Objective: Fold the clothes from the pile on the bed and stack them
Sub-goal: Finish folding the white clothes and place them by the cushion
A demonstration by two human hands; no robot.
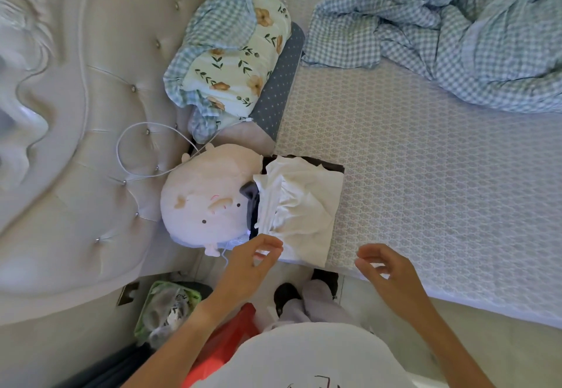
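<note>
head view looked down on a bed (425,174) with a pale lattice-patterned cover filling the right and centre of the frame. at lower centre, near the bed's near edge, a folded white garment (304,205) lay on top of a dark folded piece (333,165) whose edge showed along its upper side; together they made a small stack. the white garment's top layer was rumpled, with creases running across it.

the left hand (252,263) hovered at the lower left corner of the white garment, fingers loosely curled and spread, holding nothing; whether the fingertips touched the cloth could not be told. the right hand (386,269) hung over the bed edge just right of the stack, fingers relaxed and apart, also holding nothing. the two hands were well apart.

just left of the stack sat a round pink plush toy (206,202), touching the garment's left side. above it, in the upper centre, lay a floral pillow (237,56) with a gingham frill. a crumpled blue gingham quilt (456,37) filled the upper right. a tufted headboard (91,129) took up the left, with a white cable (121,156) looped against it. a red stool (225,345) showed at the bottom centre.
</note>
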